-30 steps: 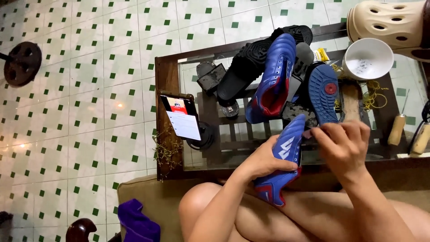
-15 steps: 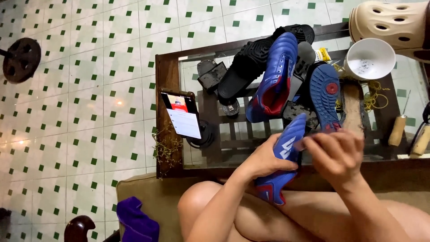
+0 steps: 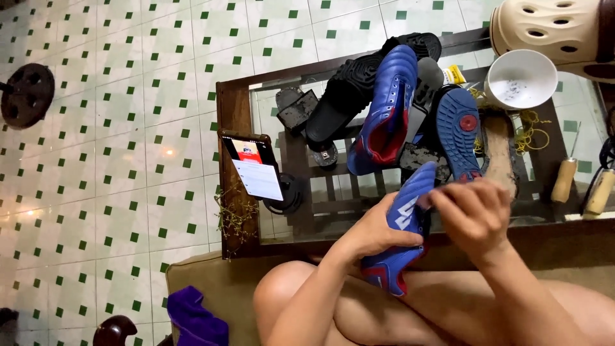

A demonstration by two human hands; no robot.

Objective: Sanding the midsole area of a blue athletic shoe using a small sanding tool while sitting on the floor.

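Hands: both on one blue shoe (image 3: 402,240), held over the lap at the table's near edge.
L hand (image 3: 378,232): wrapped round the shoe's mid/side, fingers curled tight, thumb on top. Firm grip.
R hand (image 3: 473,214): fingers bent, tips pinched at the shoe's upper end, just past the white mark. Mostly closed; can't tell if it holds anything besides the shoe.
Shoe: tilted, one end up toward the table, other end down by the thigh. Red lining shows at the low end.
Table (image 3: 232,128): dark wood frame w/ glass top, right in front of the knees.
2nd blue shoe (image 3: 384,109): on the glass, opening w/ red inside facing the camera, well above the held one.
Blue sole (image 3: 458,131): sole-up w/ red round patch, just beside the R hand's fingers.
Black sandal (image 3: 349,96): left of the 2nd shoe, touching it.
Phone (image 3: 253,165): propped at the table's left rail, screen lit.
Bowl (image 3: 520,78): white, far right of the glass.
Beige clog (image 3: 551,25): above the bowl, top-right corner.
Tool handles (image 3: 564,181): wooden, two, right side of the table.
Cloth (image 3: 195,317): purple, on the seat left of the knee.
Weight plate (image 3: 27,95): dark, on the tiled floor, far left.
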